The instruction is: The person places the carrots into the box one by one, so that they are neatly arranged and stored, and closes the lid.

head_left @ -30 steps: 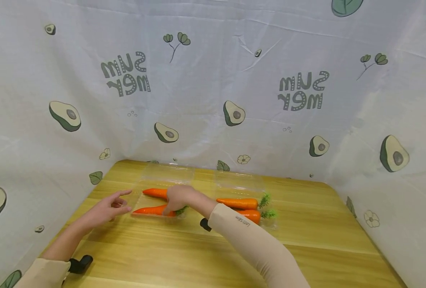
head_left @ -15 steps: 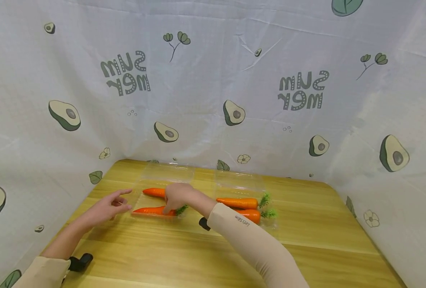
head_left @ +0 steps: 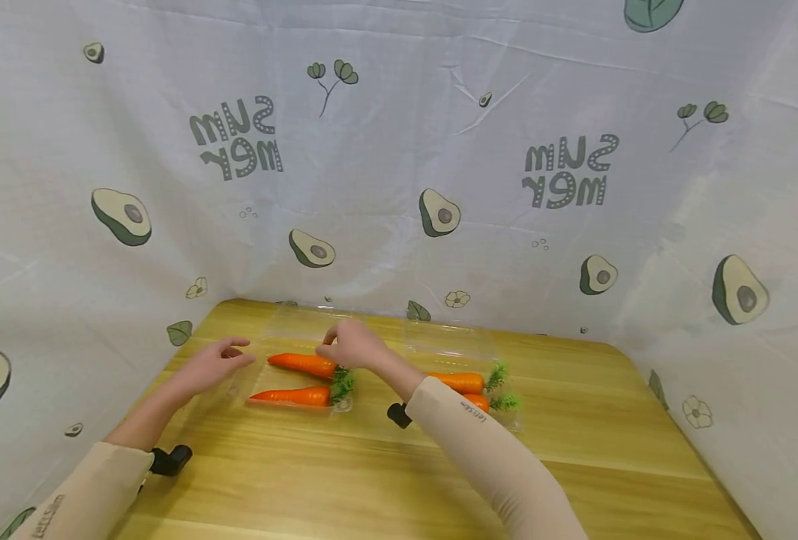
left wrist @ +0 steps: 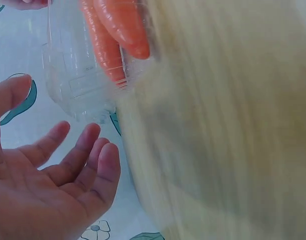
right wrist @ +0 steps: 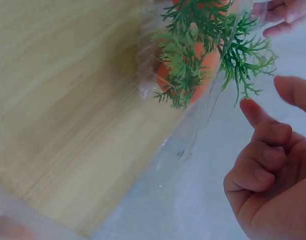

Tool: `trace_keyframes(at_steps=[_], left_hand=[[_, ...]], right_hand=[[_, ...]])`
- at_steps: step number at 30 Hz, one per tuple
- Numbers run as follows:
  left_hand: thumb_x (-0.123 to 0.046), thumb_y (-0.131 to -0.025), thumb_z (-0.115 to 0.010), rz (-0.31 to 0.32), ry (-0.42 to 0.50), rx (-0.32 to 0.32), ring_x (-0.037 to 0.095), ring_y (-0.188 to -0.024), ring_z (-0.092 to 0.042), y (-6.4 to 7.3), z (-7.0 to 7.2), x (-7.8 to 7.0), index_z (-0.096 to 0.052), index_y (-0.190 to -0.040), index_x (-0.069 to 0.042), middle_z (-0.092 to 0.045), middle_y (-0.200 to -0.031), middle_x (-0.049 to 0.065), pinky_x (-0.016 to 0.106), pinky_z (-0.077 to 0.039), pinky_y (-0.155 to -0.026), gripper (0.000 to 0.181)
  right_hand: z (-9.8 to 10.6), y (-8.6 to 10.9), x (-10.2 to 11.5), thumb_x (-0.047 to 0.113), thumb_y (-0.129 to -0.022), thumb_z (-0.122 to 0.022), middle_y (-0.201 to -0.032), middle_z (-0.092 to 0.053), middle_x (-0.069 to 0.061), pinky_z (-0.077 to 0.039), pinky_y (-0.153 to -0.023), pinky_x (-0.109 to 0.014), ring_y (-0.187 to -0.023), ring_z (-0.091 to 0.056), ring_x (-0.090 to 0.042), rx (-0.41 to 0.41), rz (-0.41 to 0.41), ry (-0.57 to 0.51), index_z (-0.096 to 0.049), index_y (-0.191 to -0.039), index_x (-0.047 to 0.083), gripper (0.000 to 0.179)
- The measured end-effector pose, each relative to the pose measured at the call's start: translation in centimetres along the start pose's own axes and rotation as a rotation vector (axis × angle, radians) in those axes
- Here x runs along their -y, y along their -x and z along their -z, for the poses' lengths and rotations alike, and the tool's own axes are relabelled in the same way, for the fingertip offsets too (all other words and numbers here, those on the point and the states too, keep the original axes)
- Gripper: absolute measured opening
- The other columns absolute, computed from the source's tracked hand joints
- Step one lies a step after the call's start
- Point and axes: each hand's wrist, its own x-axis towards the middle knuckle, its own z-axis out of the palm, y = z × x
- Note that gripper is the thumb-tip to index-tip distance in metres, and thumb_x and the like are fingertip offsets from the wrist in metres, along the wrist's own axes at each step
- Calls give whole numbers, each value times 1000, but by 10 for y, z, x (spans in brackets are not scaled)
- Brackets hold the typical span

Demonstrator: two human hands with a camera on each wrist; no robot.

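Two orange carrots, a farther one [head_left: 304,365] and a nearer one [head_left: 291,397], lie side by side in the left clear plastic box [head_left: 257,381]. Their green leaves [head_left: 342,385] point right. My right hand [head_left: 355,345] hovers by the leaf end of the farther carrot. In the right wrist view its thumb and index finger are apart, with the index fingertip [right wrist: 248,106] close to the leaf tips [right wrist: 242,57]; whether they touch I cannot tell. My left hand [head_left: 215,365] is just left of the box, fingers loosely bent, holding nothing, near the carrots' pointed ends [left wrist: 137,47].
The left box's raised lid [head_left: 311,324] leans back behind it. To the right, a second clear box with an open lid [head_left: 449,339] holds carrots [head_left: 463,382], partly hidden by my right forearm. A patterned curtain [head_left: 372,150] surrounds the wooden table [head_left: 345,480].
My right hand has lifted back and slightly right off the carrots, uncovering them and their leaves. My left hand has moved a little right and away from me.
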Motion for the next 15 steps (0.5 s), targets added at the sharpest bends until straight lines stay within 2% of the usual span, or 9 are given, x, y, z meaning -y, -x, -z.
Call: trace_keyframes(at_steps=[2, 4, 6, 7, 9, 11, 13, 14, 15], left_hand=[[-51, -101, -54, 17, -5, 3, 48, -124, -51, -5, 3, -3, -35, -151, 5, -45, -142, 35, 57, -47, -96, 78], [-52, -102, -52, 25, -7, 10, 48, -122, -51, -10, 5, -6, -33, -152, 7, -41, -144, 37, 55, -48, -94, 79], [-50, -104, -49, 32, -9, 20, 43, -112, -54, -17, 8, -7, -31, -152, 9, -39, -145, 39, 50, -50, -89, 78], [-48, -104, -49, 37, -4, 26, 41, -102, -56, -21, 10, -7, -30, -152, 10, -39, -144, 39, 48, -50, -85, 77], [-45, -105, -48, 48, 12, 46, 38, -102, -55, -28, 13, -7, -30, -152, 11, -39, -145, 39, 44, -50, -82, 75], [-42, -106, -47, 62, 34, 63, 40, -105, -54, -34, 16, -8, -29, -152, 12, -40, -144, 39, 45, -50, -84, 73], [-41, -106, -46, 78, 57, 81, 45, -117, -51, -40, 18, -8, -29, -152, 13, -41, -144, 38, 49, -51, -90, 73], [-42, -107, -46, 87, 61, 87, 46, -128, -46, -42, 19, -8, -29, -151, 13, -41, -145, 37, 51, -50, -95, 73], [-42, -106, -46, 98, 68, 93, 48, -131, -43, -44, 20, -9, -28, -152, 13, -41, -146, 37, 52, -49, -97, 73]], right_hand=[[1, -1, -5, 36, -98, -65, -87, -75, 0, -43, -59, -26, -58, -52, -10, -37, -13, -52, -79, -103, 14, 27], [2, -2, -10, 36, -98, -64, -87, -74, -2, -41, -57, -26, -56, -49, -10, -68, -36, -86, -79, -104, 14, 27], [5, -3, -14, 35, -99, -64, -85, -74, -3, -39, -57, -27, -54, -46, -11, -83, -58, -115, -79, -106, 13, 28], [7, -4, -15, 35, -99, -63, -85, -73, -2, -39, -58, -27, -56, -46, -11, -88, -69, -126, -79, -106, 12, 28], [11, -6, -19, 35, -98, -63, -83, -68, 1, -38, -58, -28, -59, -45, -11, -88, -103, -153, -79, -102, 13, 27], [15, -8, -22, 33, -98, -63, -71, -58, 2, -34, -56, -29, -57, -38, -12, -72, -137, -182, -76, -88, 11, 28], [18, -12, -24, 33, -99, -63, -64, -46, 3, -31, -54, -29, -55, -32, -13, -63, -172, -199, -68, -75, 9, 34], [20, -13, -26, 33, -99, -63, -64, -43, 4, -29, -54, -30, -55, -30, -13, -63, -189, -205, -67, -72, 7, 37], [21, -15, -28, 32, -98, -63, -62, -41, 4, -29, -54, -30, -54, -30, -13, -66, -203, -201, -66, -70, 6, 39]])
